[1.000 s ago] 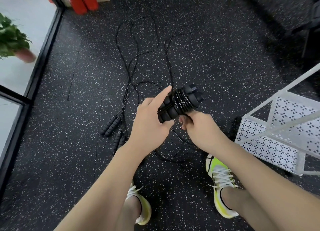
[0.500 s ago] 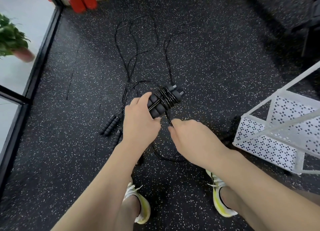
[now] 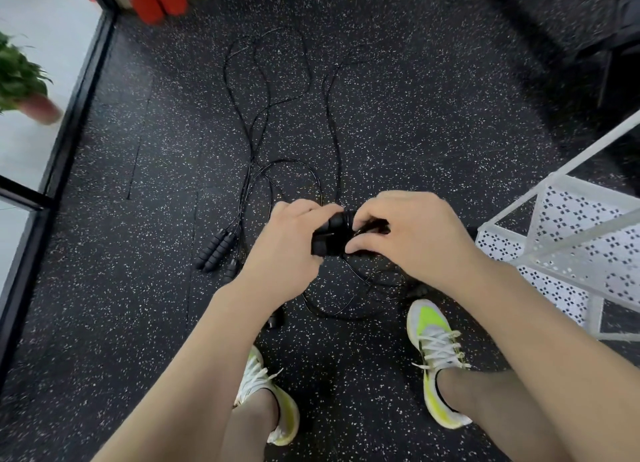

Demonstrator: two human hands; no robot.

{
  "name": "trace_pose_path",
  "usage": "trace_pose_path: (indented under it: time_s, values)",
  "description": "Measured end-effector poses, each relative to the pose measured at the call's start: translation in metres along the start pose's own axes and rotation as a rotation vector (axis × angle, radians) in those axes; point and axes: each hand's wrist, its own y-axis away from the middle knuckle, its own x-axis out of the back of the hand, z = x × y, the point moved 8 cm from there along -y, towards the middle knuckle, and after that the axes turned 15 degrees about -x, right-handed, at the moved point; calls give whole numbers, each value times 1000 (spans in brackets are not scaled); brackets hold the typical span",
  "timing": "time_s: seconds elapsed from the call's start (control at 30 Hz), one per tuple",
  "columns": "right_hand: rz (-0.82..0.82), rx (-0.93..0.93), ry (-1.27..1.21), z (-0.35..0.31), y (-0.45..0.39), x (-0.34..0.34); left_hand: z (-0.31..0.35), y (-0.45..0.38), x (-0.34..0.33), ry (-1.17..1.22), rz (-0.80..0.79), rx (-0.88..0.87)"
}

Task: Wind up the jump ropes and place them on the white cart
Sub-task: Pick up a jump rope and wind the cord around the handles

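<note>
Head view, read from left to right. A potted plant (image 3: 20, 80) stands beyond the glass at the far left. On the speckled floor (image 3: 104, 288) lie the handles of the loose ropes (image 3: 216, 250): one pair side by side, and just right of it a further handle partly hidden by the left forearm, so at least two ropes lie unwound, their cords (image 3: 249, 108) looping away from the person. At centre, the left hand (image 3: 287, 250) grips the lower end of the paired black handles (image 3: 332, 233) of a third rope, held above the floor; the right hand (image 3: 412, 239) closes over their upper end, fingers curled, apparently pinching cord against them. Slack cord (image 3: 339, 309) trails to the floor between two shoes. At right stands one white cart (image 3: 571, 239), its perforated shelf near the hands. The cord appears thin, light and springy, likely to uncoil if released; the ridged foam handles offer the sure hold.
</note>
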Motion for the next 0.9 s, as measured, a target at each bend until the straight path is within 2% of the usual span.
trace_pose_path:
  time_s: [0.17, 0.37, 0.63, 0.77, 0.9]
  values:
    - [-134, -32, -233, 13, -8, -2, 13, 0, -14, 80, -113, -93]
    - [-204, -92, -329, 24, -12, -1, 25, 2, -19, 160, -173, -125]
    - [-259, -201, -516, 47, -22, 6, 32, 5, 6, 297, -34, -89]
    - [-357, -269, -720, 55, -23, -1, 38, 6, 17, 389, 24, -77]
    - [-468, -391, -1026, 52, -20, -19, 39, 8, 21, 537, 53, -23]
